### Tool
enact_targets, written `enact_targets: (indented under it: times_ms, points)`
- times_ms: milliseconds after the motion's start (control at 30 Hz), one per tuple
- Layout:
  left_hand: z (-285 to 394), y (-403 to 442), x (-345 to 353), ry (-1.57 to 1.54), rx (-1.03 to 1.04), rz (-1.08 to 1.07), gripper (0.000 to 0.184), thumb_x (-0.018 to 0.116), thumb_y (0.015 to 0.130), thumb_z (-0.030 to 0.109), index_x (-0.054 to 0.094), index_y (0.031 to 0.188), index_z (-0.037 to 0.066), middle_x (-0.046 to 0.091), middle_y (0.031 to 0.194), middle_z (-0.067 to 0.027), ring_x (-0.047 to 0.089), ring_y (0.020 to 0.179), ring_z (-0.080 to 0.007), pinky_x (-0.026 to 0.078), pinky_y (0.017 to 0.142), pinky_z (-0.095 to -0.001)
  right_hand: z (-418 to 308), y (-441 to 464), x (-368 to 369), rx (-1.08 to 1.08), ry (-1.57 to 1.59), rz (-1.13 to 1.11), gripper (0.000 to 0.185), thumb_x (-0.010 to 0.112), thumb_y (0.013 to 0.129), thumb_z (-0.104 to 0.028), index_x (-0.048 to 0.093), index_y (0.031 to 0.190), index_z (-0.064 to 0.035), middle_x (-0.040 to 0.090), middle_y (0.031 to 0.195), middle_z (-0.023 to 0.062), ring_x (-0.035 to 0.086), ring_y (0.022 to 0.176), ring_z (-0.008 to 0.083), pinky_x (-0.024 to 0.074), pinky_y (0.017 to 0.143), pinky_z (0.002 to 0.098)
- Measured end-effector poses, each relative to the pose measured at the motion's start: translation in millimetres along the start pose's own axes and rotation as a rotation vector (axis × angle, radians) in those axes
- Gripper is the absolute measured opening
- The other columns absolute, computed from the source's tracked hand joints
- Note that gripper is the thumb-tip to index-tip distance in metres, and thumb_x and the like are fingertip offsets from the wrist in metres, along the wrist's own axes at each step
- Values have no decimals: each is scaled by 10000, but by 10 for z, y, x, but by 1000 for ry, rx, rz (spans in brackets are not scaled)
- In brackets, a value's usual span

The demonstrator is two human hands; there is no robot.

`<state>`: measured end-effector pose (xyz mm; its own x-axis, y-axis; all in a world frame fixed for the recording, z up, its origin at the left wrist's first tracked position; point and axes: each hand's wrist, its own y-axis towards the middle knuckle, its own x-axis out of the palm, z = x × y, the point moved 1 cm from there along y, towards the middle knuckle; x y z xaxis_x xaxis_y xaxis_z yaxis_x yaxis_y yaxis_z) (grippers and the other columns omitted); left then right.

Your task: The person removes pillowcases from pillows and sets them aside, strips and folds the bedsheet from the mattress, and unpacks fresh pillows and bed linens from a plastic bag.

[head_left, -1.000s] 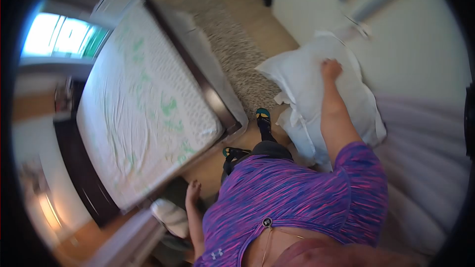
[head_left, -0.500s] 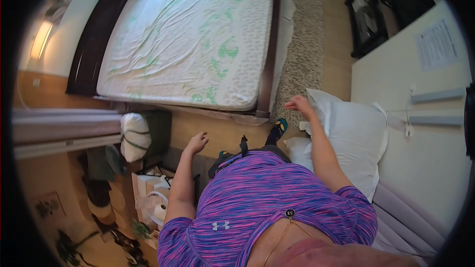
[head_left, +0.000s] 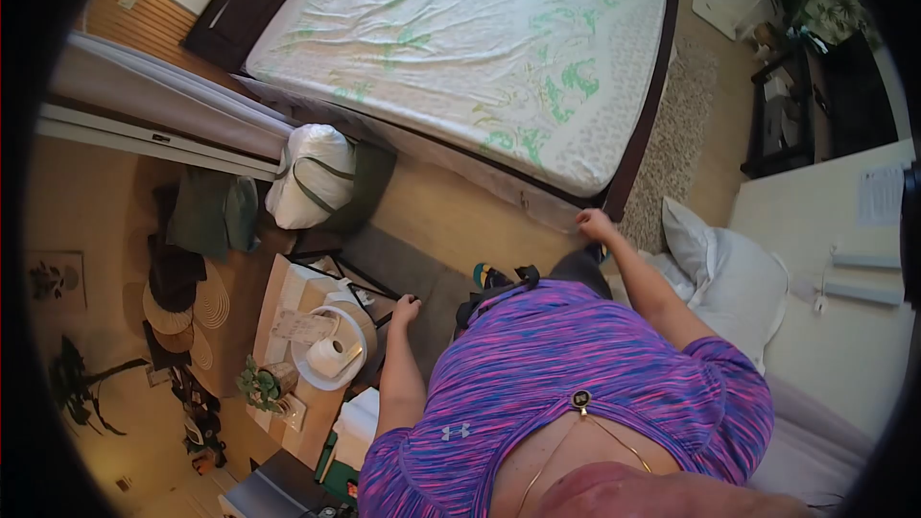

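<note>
"How does each grip look?"
"Left hand: fingers curled, near a black metal frame by the surface; right hand: fingers bent inward, near the corner of the bed frame; how tightly either closes, or whether it touches, I cannot tell."
"And the mattress?"
"On the bed frame, ahead of both hands; the white pillow is beyond the right forearm."

The rug lies right of the bed; the potted plant stands on the table.
</note>
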<state>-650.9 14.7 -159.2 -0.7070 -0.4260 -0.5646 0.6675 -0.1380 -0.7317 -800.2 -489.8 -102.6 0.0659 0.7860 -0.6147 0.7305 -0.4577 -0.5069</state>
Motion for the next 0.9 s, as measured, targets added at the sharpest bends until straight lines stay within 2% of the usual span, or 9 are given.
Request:
enact_targets:
  times_ms: [33,100,167,233,300,367,433,600,900]
  points:
    - [-245,48,27,15,-2,-28,429,543,744,235,485,1096,-2,544,1043,-183,532,962,-282,409,809,-332,236,129,69,-20,-18,61,227,550,618,-95,631,829,-65,626,770,97,597,729,183,467,655,292]
    - [-568,139,-2,-76,-4,-37,369,515,797,157,450,1125,1,546,811,-64,502,587,-121,400,474,-249,207,61,-41,-1,-20,138,173,541,725,-187,633,741,-41,605,623,89,593,611,184,455,589,301]
    - [-474,44,-22,-165,-7,-74,357,511,803,153,450,1122,5,535,791,-49,488,565,-102,379,450,-233,163,54,-141,100,91,136,277,503,782,-222,606,635,-10,579,555,98,574,544,172,439,544,298]
    - [-258,45,-19,-276,-11,-84,345,506,808,148,451,1119,9,524,771,-34,475,544,-83,358,427,-218,260,152,-152,153,8,183,239,496,783,-211,586,796,10,563,571,93,568,548,173,434,535,295]
    - [-56,41,57,-347,0,-60,323,504,812,144,462,1110,27,535,791,-39,488,574,-83,377,452,-211,590,433,47,196,54,381,309,487,782,-212,491,1005,1,550,643,87,560,556,186,436,531,290]
    - [200,57,87,-337,14,-104,326,508,813,155,466,1118,48,535,807,-35,497,613,-93,403,505,-214,644,606,61,298,87,268,387,475,801,-248,399,1102,-17,537,738,87,550,566,198,447,536,294]
    - [421,61,95,-53,160,-226,376,502,811,164,439,1152,17,551,1023,-130,549,882,-198,428,769,-292,364,631,-10,624,593,163,352,450,829,-285,430,1066,-25,534,794,83,545,576,201,450,517,305]
    - [981,-71,-183,-64,207,-222,386,503,802,187,447,1150,30,565,998,-155,547,924,-232,417,798,-312,727,1198,214,828,775,445,393,395,856,-381,487,986,-22,534,737,69,541,560,179,455,466,300]
    - [1225,703,-289,320,129,-237,359,476,798,147,451,1138,32,540,1059,-182,521,990,-290,409,824,-344,1026,1559,61,873,954,320,249,459,848,-289,473,728,-71,440,552,6,471,465,126,425,404,263]
